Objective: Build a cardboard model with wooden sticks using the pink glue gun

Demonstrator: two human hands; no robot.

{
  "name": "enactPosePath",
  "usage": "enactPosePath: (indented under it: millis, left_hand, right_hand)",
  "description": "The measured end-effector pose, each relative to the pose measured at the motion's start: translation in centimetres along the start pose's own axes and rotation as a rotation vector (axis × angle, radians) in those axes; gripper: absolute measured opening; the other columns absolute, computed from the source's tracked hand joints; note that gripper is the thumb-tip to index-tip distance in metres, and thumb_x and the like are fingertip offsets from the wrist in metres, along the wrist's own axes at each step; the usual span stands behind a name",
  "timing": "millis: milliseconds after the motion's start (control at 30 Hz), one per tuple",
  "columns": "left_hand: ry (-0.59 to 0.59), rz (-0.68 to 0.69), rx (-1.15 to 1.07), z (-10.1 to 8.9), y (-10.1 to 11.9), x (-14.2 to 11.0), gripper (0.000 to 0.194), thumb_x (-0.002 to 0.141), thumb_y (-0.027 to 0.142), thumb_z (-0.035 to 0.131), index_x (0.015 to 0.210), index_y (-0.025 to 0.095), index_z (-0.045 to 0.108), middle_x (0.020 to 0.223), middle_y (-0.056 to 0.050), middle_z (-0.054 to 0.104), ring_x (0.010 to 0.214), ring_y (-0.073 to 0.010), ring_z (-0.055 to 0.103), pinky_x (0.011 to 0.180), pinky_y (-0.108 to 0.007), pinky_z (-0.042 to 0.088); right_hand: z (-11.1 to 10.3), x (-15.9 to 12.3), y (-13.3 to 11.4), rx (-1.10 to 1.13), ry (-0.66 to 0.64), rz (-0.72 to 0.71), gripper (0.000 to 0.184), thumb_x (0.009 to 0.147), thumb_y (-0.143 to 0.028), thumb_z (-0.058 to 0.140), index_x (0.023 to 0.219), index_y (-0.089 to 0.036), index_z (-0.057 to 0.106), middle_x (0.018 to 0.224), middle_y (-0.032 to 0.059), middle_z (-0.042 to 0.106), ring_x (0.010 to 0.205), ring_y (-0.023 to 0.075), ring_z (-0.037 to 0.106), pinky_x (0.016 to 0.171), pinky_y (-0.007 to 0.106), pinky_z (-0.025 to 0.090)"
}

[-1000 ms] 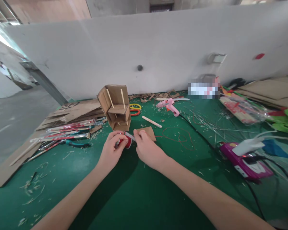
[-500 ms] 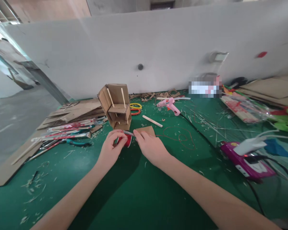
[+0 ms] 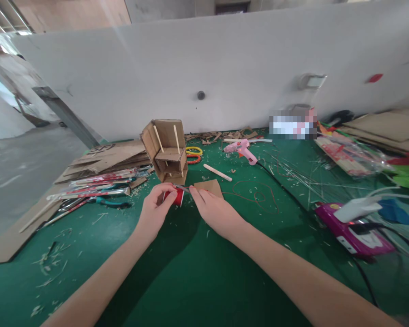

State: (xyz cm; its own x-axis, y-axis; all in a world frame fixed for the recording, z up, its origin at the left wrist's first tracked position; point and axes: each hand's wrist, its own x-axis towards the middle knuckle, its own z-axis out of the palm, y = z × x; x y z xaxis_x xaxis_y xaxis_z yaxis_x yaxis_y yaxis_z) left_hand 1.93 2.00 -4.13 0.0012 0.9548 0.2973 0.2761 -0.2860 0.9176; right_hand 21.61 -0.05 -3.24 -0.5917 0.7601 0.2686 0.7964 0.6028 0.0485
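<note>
Held between the thumb and fingers of my left hand (image 3: 154, 209) is a red spool of thread (image 3: 179, 197), low over the green table. My right hand (image 3: 215, 210) is closed on a thin grey, blade-like tool (image 3: 182, 187), whose tip reaches the top of the spool; its exact kind does not show. Partly behind my right fingers lies a small cardboard piece (image 3: 211, 185). From there a loose red thread (image 3: 245, 182) curls off to the right. A small cardboard shelf (image 3: 168, 155) with wooden sticks stands upright just beyond my left hand.
Cardboard sheets (image 3: 104, 156), wrapped packets and teal-handled pliers (image 3: 111, 202) lie left. A wooden stick (image 3: 217, 172), yellow and red rings, and a pink glue gun (image 3: 242, 150) are beyond my hands. A purple power strip (image 3: 354, 234) with cords sits right. A person stands far left.
The spool has turned slightly in my left hand, and the grey tool's tip has shifted a little against it. My right hand stays nearly in place.
</note>
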Motion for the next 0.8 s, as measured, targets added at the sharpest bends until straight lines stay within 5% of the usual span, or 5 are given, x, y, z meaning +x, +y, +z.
enactPosePath:
  millis: [200, 367, 500, 800]
  left_hand:
    - [-0.016, -0.036, -0.066, 0.12, 0.06, -0.04, 0.018, 0.084, 0.036, 0.064, 0.088, 0.019, 0.062, 0.110, -0.005, 0.059, 0.103, -0.0195, 0.059, 0.091, -0.032, 0.046]
    - [-0.018, -0.049, -0.106, 0.14, 0.02, -0.12, 0.018, 0.084, 0.036, 0.065, 0.091, 0.020, 0.063, 0.111, -0.004, 0.058, 0.101, -0.0181, 0.059, 0.086, -0.029, 0.047]
    - [-0.011, -0.052, -0.120, 0.21, -0.13, -0.09, 0.019, 0.084, 0.037, 0.067, 0.091, 0.019, 0.064, 0.117, -0.005, 0.057, 0.104, -0.0185, 0.059, 0.087, -0.030, 0.047]
    - [0.004, -0.004, -0.051, 0.26, -0.47, 0.03, 0.019, 0.084, 0.038, 0.066, 0.090, 0.020, 0.065, 0.118, -0.008, 0.058, 0.117, -0.0220, 0.057, 0.103, -0.038, 0.043]
  right_hand:
    - [0.01, -0.13, 0.17, 0.017, 0.039, 0.047, 0.046, 0.095, -0.003, 0.035, 0.139, -0.004, 0.044, 0.113, 0.0200, 0.066, 0.101, 0.0255, 0.066, 0.074, 0.035, 0.056]
    - [0.38, -0.08, 0.08, 0.002, 0.174, 0.130, 0.032, 0.104, -0.020, 0.033, 0.118, -0.011, 0.060, 0.097, 0.0107, 0.070, 0.085, 0.0189, 0.067, 0.056, 0.028, 0.042]
    - [0.45, 0.04, 0.02, 0.029, 0.196, 0.215, 0.039, 0.105, -0.032, 0.031, 0.093, -0.015, 0.063, 0.085, 0.0068, 0.070, 0.075, 0.0163, 0.066, 0.050, 0.030, 0.027]
    - [0.27, 0.15, -0.05, 0.075, 0.185, 0.347, 0.033, 0.101, -0.043, 0.041, 0.087, -0.017, 0.057, 0.081, 0.0037, 0.070, 0.071, 0.0166, 0.065, 0.049, 0.031, 0.017]
